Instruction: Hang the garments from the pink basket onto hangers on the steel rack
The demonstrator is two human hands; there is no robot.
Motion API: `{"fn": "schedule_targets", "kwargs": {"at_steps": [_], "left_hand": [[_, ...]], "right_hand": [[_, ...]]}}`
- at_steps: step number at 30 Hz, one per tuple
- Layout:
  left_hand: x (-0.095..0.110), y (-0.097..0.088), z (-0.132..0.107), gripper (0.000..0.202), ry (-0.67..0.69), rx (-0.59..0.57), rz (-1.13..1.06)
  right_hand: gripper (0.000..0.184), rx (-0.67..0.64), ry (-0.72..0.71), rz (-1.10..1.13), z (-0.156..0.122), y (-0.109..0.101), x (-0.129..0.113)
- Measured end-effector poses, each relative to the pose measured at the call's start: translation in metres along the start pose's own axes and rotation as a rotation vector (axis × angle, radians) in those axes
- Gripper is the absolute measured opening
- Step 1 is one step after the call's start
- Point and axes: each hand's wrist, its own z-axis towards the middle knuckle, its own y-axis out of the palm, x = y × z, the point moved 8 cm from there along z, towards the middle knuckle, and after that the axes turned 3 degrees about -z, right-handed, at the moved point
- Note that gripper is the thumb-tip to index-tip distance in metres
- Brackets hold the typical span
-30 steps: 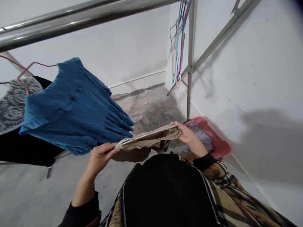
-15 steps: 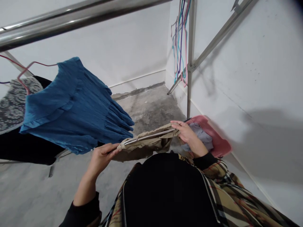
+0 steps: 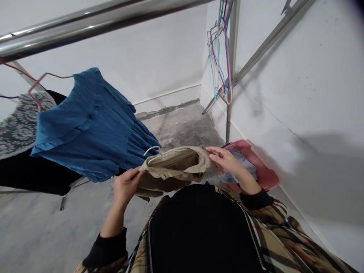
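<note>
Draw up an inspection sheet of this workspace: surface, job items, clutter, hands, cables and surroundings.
Surface: grey concrete floor, darker and blotchy toward the corner.
Job items: khaki cloth garment, its opening gaping; slim white hanger, hook showing past the garment's far edge.
Clutter: pink plastic basket holding pale grey-blue cloth.
Hands: left hand pinches one end of the garment; right hand is at the other end, its grip unclear.
Cables: nothing seen.
Surroundings: shiny metal rails above; blue gathered cloth garment on a pink hanger; bunch of multicoloured thin hangers by the corner; white walls.
</note>
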Motion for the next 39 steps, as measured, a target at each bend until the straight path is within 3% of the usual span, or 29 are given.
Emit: {"fn": "schedule_targets", "kwargs": {"at_steps": [4,6,12,17,21,25,30,34,36,39], "left_hand": [[-0.020,-0.004,0.004,0.034,-0.053,0.097,-0.233],[-0.024,-0.010,0.009,0.035,-0.070,0.153,-0.312],[-0.012,-0.035,0.030,0.036,-0.037,0.257,-0.403],[0.004,-0.039,0.039,0.030,0.028,0.249,-0.362],[0.018,-0.032,0.041,0.028,0.077,0.193,-0.330],[0.031,-0.027,0.044,0.027,0.122,0.143,-0.323],[0.035,-0.030,0.046,0.026,0.202,0.115,-0.306],[0.005,-0.034,0.049,0.022,0.132,0.133,-0.196],[-0.025,-0.041,0.048,0.027,-0.020,0.270,-0.230],[-0.069,-0.047,0.028,0.039,-0.258,0.566,-0.345]], "right_hand": [[0.043,0.273,-0.178,-0.316,0.000,-0.033,-0.022],[0.045,0.292,-0.308,-0.413,0.002,-0.032,-0.046],[0.051,0.206,-0.617,-0.541,0.008,-0.013,-0.116],[0.035,-0.024,-0.654,-0.567,0.012,0.001,-0.127],[0.040,-0.143,-0.642,-0.740,0.016,0.011,-0.131],[0.045,-0.165,-0.711,-0.873,0.018,0.022,-0.140],[0.039,-0.128,-0.827,-0.706,0.005,0.022,-0.164],[0.030,-0.086,-0.738,-0.632,0.002,0.000,-0.174],[0.026,-0.043,-0.690,-0.628,0.006,-0.013,-0.175],[0.024,0.085,-0.642,-0.640,0.016,-0.028,-0.177]]}}
